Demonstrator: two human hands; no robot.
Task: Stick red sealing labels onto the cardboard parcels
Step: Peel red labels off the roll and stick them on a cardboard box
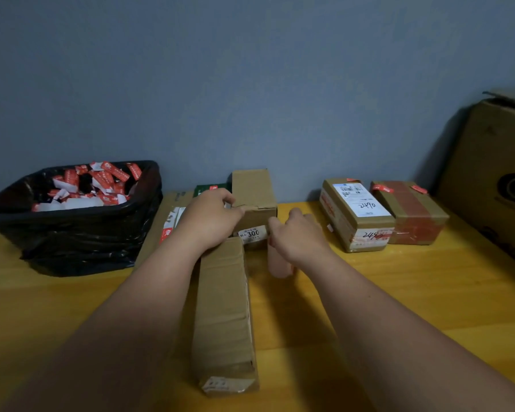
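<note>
Parcel (pixel 254 200) sits mid-frame on the counter (pixel 399 292); my left hand (pixel 213 217) pinches its top edge, and my right hand (pixel 298 233) curls at its side, hold unclear. Tugging might tip it onto the long box (pixel 223 307).

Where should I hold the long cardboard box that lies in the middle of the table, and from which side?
Probably grip the long cardboard box across its two long side faces near the middle, coming from above. It lies flat on the table, narrow and pointing away from the person, so a hand likely spans its width there and it stays balanced. The left hand covers its far end.
</note>
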